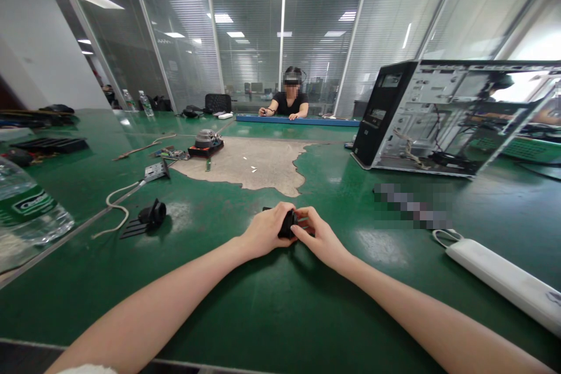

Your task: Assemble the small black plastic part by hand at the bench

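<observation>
A small black part (287, 225) is held between my two hands, above the green table in the middle of the view. My left hand (272, 227) wraps round its left side, with the fingers over the top and back. On its right side, the fingertips and thumb of my right hand (316, 234) press against it. Much of the part is covered by my fingers, so its full shape does not show. Left of my hands, another black part with flat prongs (152, 216) lies on the green table (245, 310).
An open computer case (421, 123) stands at the right, with a white power strip (504, 280) nearer. At the left are a water bottle (33, 204), a cable (114, 204) and a metal bracket (156, 170). A person (291, 99) sits across the table behind a blue bar (298, 121).
</observation>
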Action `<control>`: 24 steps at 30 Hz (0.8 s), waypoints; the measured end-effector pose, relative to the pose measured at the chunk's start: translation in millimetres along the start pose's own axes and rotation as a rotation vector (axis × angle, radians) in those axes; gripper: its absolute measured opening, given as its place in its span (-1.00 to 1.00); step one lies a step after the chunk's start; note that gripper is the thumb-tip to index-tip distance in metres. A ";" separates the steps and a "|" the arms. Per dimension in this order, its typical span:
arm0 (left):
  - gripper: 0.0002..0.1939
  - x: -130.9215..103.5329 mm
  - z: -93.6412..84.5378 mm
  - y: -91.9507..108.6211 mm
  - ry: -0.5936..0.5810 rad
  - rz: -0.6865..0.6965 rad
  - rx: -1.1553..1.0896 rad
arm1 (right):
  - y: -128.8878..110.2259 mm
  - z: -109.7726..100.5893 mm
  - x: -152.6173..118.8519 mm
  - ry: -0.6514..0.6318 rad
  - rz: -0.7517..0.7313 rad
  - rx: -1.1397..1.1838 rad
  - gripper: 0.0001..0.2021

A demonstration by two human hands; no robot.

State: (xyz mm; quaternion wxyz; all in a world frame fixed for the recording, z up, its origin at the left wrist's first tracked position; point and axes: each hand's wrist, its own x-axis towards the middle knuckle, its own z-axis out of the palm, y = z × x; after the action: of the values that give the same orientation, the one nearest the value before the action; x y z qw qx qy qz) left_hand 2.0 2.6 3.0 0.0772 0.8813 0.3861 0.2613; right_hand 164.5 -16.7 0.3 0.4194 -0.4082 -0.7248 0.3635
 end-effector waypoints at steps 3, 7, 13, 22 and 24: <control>-0.43 -0.4 -0.8 0.3 -0.003 0.002 -0.010 | -2.7 -1.4 -1.1 0.021 -0.068 -0.042 -0.83; -0.43 -0.6 -1.2 0.7 -0.001 -0.006 -0.018 | -2.9 -1.7 -1.3 0.090 -0.171 -0.113 -0.89; -0.44 -0.3 0.4 -0.2 0.003 -0.001 -0.001 | 2.5 0.9 0.6 0.051 -0.075 -0.035 -0.79; -0.42 -0.6 -0.5 0.8 0.003 -0.001 -0.015 | -4.5 -1.9 -2.9 0.084 -0.207 -0.109 -0.92; -0.43 -0.3 -0.5 1.0 0.002 -0.006 -0.019 | -3.5 -1.2 -2.6 0.093 -0.201 -0.105 -0.92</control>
State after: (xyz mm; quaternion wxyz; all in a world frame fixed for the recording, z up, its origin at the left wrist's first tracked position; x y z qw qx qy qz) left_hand 2.2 1.7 3.7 0.0860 0.8791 0.3865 0.2655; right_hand 165.4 -20.2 3.0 0.4650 -0.3713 -0.7600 0.2616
